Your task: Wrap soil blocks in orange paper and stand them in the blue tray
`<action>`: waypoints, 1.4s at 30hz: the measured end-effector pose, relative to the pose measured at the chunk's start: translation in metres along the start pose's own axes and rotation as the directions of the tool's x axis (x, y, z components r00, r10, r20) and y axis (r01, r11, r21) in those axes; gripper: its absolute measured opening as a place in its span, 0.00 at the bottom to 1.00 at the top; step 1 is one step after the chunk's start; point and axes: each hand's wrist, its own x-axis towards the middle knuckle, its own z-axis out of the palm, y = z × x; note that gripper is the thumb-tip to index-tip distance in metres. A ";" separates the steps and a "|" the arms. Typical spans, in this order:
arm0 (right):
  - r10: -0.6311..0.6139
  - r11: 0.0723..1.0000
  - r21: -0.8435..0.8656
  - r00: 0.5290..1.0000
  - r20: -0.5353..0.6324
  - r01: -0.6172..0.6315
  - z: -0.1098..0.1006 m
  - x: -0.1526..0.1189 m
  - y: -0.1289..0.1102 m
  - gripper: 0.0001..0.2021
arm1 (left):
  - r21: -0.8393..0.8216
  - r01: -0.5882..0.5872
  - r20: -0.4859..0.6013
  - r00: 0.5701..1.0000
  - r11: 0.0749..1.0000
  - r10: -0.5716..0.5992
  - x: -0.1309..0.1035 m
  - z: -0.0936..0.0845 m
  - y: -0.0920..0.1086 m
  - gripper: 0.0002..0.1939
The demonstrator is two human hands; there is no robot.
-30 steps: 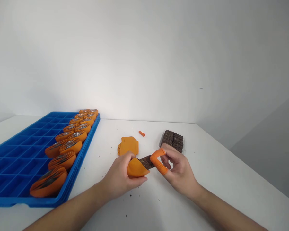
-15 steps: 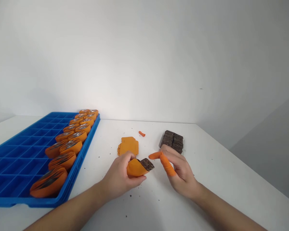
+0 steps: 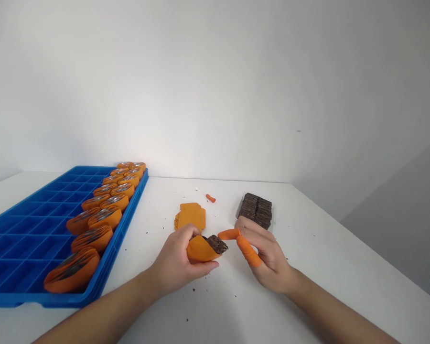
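My left hand point(image 3: 177, 258) is wrapped round an orange paper sleeve point(image 3: 199, 250), curved open at its right end. A dark brown, flaky block point(image 3: 217, 244) sticks out of that end, and the rest of it is hidden inside. My right hand point(image 3: 261, 251) wears orange finger cots on thumb and forefinger. The forefinger's tip is at the block's upper edge, seemingly touching it. The thumb meets the forefinger, and the other fingers are curled in; I see nothing held in them.
A blue compartment tray point(image 3: 103, 279) stands at left, its right columns filled with orange-sleeved bundles point(image 3: 105, 217). Flat orange sleeves point(image 3: 190, 216) lie behind my left hand. A loose orange finger cot point(image 3: 210, 198) and stacked brown blocks point(image 3: 256, 210) in a clear holder lie farther back. Dark crumbs dot the white table point(image 3: 329, 267).
My right forefinger has moved slightly left, from just off the block to its edge. The sleeve in my left hand has shifted a little left.
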 end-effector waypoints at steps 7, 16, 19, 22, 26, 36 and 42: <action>-0.076 0.997 0.034 0.992 0.098 0.073 -0.001 0.000 0.000 0.17 | 0.035 -0.145 -0.051 0.988 0.989 0.147 -0.001 -0.001 -0.006 0.22; -0.164 0.985 -0.020 0.973 0.164 0.170 -0.001 0.001 -0.004 0.20 | 0.009 -0.331 -0.175 0.929 0.944 0.327 0.000 0.001 -0.006 0.18; -0.183 0.979 -0.064 0.971 0.154 0.195 0.000 0.000 -0.005 0.21 | 0.010 -0.349 -0.185 0.920 0.937 0.345 -0.001 0.000 -0.006 0.16; -0.203 0.975 -0.068 0.973 0.111 0.211 0.000 -0.001 -0.005 0.22 | 0.009 -0.392 -0.196 0.901 0.920 0.386 -0.001 -0.001 -0.003 0.13; -0.256 0.965 -0.044 0.965 0.053 0.258 -0.001 -0.001 -0.005 0.22 | -0.002 -0.478 -0.218 0.857 0.878 0.466 -0.001 -0.002 0.001 0.15; -0.382 0.898 -0.182 0.915 0.129 0.401 -0.004 -0.003 -0.006 0.09 | 0.004 -0.548 -0.247 0.810 0.837 0.531 -0.002 -0.003 0.002 0.20; -0.453 0.840 -0.277 0.884 0.117 0.467 -0.003 -0.002 -0.013 0.12 | 0.004 -0.586 -0.256 0.783 0.810 0.567 -0.001 -0.002 -0.002 0.20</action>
